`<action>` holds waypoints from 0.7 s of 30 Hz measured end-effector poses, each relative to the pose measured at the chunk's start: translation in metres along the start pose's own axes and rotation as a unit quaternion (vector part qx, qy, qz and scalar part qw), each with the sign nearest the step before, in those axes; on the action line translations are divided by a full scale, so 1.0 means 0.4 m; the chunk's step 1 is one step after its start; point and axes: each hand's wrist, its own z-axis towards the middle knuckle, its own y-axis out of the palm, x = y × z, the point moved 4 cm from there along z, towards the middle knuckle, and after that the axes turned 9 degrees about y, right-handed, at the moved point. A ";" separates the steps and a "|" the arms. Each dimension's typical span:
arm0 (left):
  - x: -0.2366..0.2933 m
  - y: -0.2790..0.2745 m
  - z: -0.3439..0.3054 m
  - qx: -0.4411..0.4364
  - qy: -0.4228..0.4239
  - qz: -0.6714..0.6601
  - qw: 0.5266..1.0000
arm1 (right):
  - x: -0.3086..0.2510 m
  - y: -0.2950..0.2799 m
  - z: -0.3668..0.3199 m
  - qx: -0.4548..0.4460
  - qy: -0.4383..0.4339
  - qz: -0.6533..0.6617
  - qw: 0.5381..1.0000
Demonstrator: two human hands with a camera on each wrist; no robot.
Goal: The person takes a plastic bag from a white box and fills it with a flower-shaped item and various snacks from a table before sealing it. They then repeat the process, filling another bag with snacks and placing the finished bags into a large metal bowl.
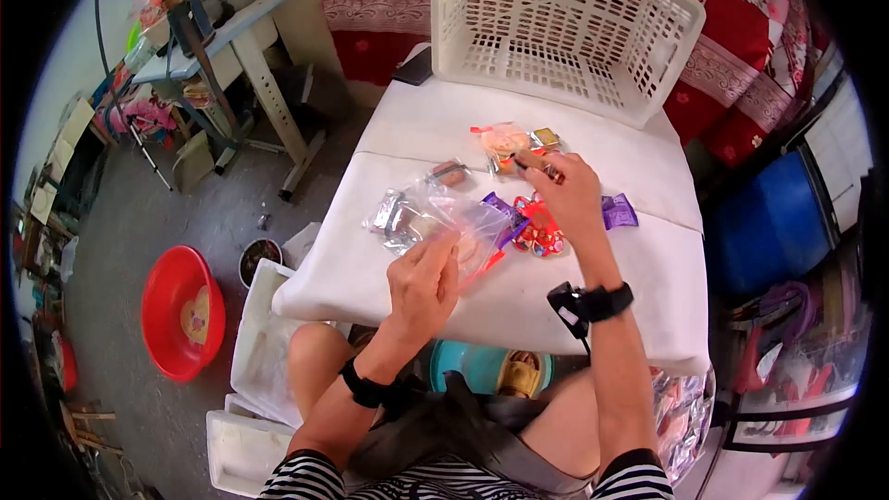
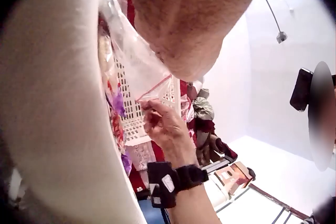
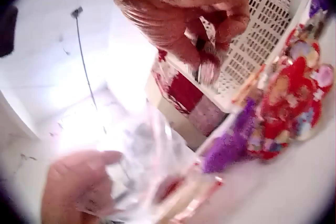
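Observation:
My left hand (image 1: 424,280) grips the edge of a clear plastic bag (image 1: 456,215) with a red strip along its mouth. Silver packets (image 1: 396,222) show at the bag's left side. My right hand (image 1: 576,196) pinches a small clear-wrapped piece (image 3: 208,70) with a dark part, partly hidden by the fingers. Below that hand lies a red, flower-patterned packet (image 1: 537,230), with a purple packet (image 1: 619,211) to its right. Just beyond the fingertips are a pale round snack in a wrapper (image 1: 505,139) and a gold-coloured packet (image 1: 546,137). A brown packet (image 1: 449,172) lies behind the bag.
A white slatted crate (image 1: 556,32) lies on its side at the back of the white-covered table (image 1: 389,139). A dark flat object (image 1: 414,68) is beside it. On the floor at left stand a red basin (image 1: 171,315) and white foam boxes (image 1: 255,352). A blue barrel (image 1: 769,222) stands right.

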 end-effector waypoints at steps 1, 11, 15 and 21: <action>-0.001 -0.004 0.005 0.002 -0.003 0.000 1.000 | -0.014 -0.016 -0.008 -0.108 0.036 0.122 0.986; 0.017 -0.014 0.008 0.024 0.008 -0.014 1.000 | -0.109 0.010 -0.162 -0.448 0.171 0.183 0.858; 0.024 -0.005 0.001 0.018 0.043 0.013 0.999 | -0.090 0.144 -0.190 -0.407 0.217 0.379 0.802; -0.003 -0.008 0.002 0.041 0.018 0.021 0.999 | -0.114 0.128 -0.171 -0.379 0.178 0.506 0.754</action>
